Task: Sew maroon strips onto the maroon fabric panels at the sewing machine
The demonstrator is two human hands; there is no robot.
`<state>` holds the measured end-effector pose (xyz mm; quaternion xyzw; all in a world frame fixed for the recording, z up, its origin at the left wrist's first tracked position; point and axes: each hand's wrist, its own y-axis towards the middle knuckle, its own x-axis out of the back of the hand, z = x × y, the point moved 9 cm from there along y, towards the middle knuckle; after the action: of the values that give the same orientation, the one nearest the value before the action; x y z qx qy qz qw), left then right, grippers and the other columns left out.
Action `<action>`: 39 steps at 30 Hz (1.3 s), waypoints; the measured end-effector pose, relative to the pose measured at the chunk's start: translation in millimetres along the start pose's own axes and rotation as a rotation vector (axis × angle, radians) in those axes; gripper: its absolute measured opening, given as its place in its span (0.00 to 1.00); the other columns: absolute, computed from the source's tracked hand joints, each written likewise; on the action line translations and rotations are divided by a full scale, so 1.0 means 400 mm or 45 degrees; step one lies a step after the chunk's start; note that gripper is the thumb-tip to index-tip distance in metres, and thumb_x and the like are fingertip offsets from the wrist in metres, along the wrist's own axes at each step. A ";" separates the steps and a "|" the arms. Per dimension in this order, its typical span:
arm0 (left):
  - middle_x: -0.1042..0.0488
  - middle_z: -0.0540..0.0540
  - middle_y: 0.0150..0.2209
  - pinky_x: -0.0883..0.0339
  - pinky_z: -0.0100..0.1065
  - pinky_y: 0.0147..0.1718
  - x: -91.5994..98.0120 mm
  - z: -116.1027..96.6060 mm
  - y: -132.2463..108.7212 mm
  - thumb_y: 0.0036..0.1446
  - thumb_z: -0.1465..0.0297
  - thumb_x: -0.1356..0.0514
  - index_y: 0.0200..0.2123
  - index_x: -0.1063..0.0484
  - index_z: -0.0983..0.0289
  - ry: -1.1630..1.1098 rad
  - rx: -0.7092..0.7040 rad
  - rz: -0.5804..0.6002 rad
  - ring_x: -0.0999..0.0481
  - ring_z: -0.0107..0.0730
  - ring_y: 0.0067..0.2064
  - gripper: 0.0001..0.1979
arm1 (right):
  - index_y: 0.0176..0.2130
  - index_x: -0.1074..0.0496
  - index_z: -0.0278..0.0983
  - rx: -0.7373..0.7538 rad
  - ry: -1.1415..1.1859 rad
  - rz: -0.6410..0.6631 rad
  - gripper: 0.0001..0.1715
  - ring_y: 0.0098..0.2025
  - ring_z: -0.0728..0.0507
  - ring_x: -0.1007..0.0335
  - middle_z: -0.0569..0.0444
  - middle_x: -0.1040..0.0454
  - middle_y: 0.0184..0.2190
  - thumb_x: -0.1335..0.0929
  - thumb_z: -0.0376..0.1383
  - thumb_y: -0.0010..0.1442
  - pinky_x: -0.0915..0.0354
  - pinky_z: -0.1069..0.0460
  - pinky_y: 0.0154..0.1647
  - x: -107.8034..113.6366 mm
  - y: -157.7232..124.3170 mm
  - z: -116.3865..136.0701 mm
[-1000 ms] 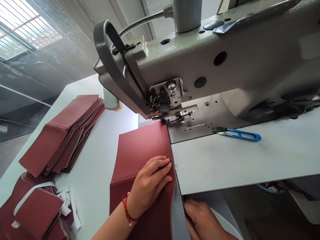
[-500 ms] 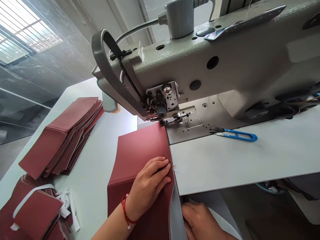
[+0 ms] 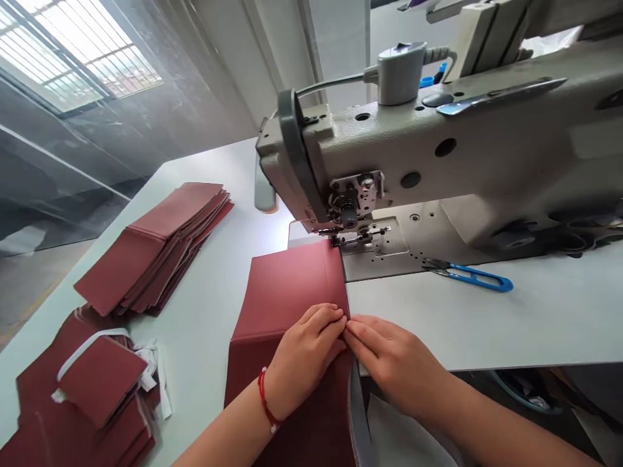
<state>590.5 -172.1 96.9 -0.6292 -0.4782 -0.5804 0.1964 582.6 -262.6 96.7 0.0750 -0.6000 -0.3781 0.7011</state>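
Note:
A dark red leather-like panel [image 3: 292, 285], with a stitched seam across it, lies under the presser foot [image 3: 335, 240] of the sewing machine [image 3: 360, 136]. Its near part hangs over the table edge, and a grey backing [image 3: 359, 415] shows along its right side. My left hand [image 3: 309, 353] rests on the panel, its bent fingers closed at the right edge. Against those fingertips, my right hand [image 3: 392, 357] pinches the same edge. Blue-handled thread snips [image 3: 474, 277] lie right of the needle area, touched by neither hand.
On the left of the white table [image 3: 195, 350] lies a stack of dark red panels [image 3: 150, 240]. Nearer me is a pile of similar pieces [image 3: 102, 383] bound with white strips. Below the right table edge a blue-rimmed container [image 3: 525, 392] shows.
My right hand has come up from below the table edge to the panel's right edge, beside my left fingers. The camera view has shifted; the panel stays under the presser foot.

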 end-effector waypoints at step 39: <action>0.28 0.58 0.57 0.82 0.71 0.59 -0.028 0.219 0.044 0.58 0.58 0.36 0.50 0.26 0.55 -0.206 0.447 0.115 0.35 0.51 0.62 0.17 | 0.57 0.34 0.20 0.323 -0.108 0.423 0.26 0.58 0.32 0.35 0.35 0.32 0.56 0.40 0.23 0.60 0.36 0.37 0.61 -0.073 0.044 -0.080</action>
<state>654.0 -114.4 70.1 -0.6508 -0.5574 -0.4263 0.2899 619.5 -243.2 75.0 0.0468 -0.6759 -0.1817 0.7127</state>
